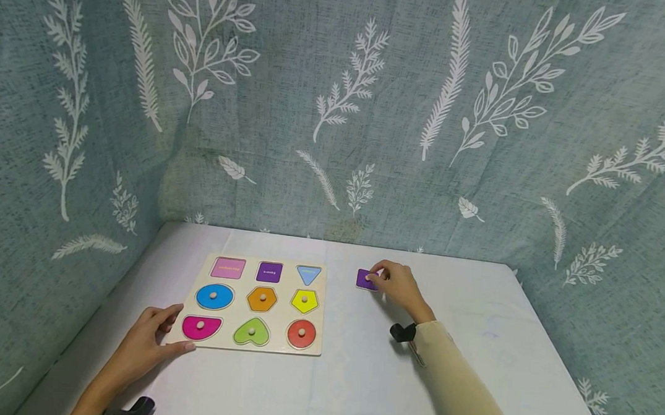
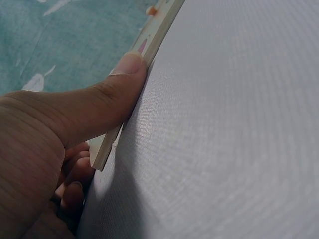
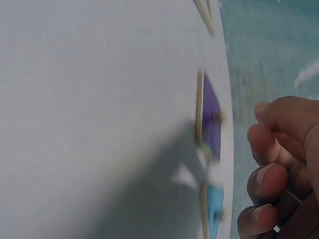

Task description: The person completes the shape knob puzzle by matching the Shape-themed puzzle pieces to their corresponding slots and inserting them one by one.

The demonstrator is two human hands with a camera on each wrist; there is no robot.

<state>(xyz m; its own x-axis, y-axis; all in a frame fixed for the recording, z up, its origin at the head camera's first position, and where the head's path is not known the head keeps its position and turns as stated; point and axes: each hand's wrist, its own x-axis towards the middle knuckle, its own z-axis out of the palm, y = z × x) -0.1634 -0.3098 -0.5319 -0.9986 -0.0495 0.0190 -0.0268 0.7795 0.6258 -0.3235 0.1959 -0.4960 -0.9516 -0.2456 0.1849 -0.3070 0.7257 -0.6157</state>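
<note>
A wooden shape puzzle board (image 1: 227,312) lies on the white-covered table. My left hand (image 1: 144,345) holds its near left corner, thumb (image 2: 127,64) along the front edge and fingers at the left side. Right of the board lies a purple square puzzle piece (image 1: 362,282) with a small knob. Over it is my right hand (image 1: 400,288), fingers bent. The right wrist view shows a gap between those fingers and the purple piece (image 3: 211,117), with nothing held. Beside that piece stands a light blue piece (image 3: 214,204), hidden by the hand in the head view.
Knobbed pieces fill the board's two nearer rows, such as a blue oval (image 1: 222,298) and a red circle (image 1: 301,341). The far row shows pink, purple and light blue recesses with printed words. Patterned teal cloth (image 1: 337,108) stands behind and beside the table.
</note>
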